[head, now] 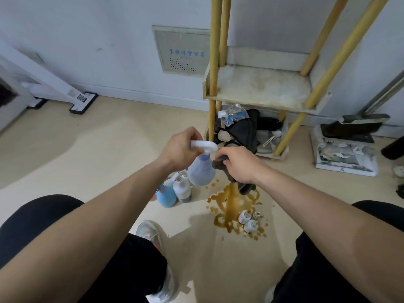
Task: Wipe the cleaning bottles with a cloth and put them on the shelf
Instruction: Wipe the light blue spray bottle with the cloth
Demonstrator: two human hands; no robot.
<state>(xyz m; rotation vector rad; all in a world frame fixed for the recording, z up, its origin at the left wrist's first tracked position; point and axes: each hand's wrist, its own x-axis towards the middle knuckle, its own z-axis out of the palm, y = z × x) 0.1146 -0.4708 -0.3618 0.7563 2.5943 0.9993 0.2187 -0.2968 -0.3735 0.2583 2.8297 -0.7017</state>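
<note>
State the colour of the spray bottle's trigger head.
White; the trigger head shows best in the head view.

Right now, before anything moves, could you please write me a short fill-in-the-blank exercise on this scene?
1. The left hand holds the spray bottle by its ____ trigger head.
2. The right hand grips a dark cloth above a ____ spill on the floor.
3. ____ small white bottles stand in that spill.
4. The shelf's middle board holds ____ bottles.
Missing words: white; brown; three; no.

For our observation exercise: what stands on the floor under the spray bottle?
A white bottle and a blue bottle; the spray bottle covers anything behind them.
</note>
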